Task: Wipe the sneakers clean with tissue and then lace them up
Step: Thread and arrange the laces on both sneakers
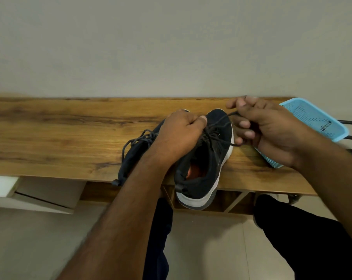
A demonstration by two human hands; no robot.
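From my head camera, looking down: my left hand (181, 134) covers the middle of the near sneaker (203, 158), so the eyelets and tongue under my knuckles are hidden. Its grip is closed, thumb pressed down on the dark lace (221, 120) at the knot of crossings. My right hand (272, 128) pinches the other run of that lace between thumb and fingers, the grip clamped tight and pulling it taut toward the right. The fingertips at the top are blurred.

The near sneaker stands on the bench (60, 134), heel hanging over the front edge toward me, orange lining showing inside. The second sneaker (136, 154) lies just behind my left forearm, mostly hidden, its grey laces loose in a tangle. I can read no brand on either shoe.

A light blue plastic basket (316, 118) sits at the right end of the bench, partly behind my right hand; a small dark mark on it is too small to read.

The bench is warm, grained wood against a plain pale wall. Below are a pale tiled floor and my dark trousers (312, 239).
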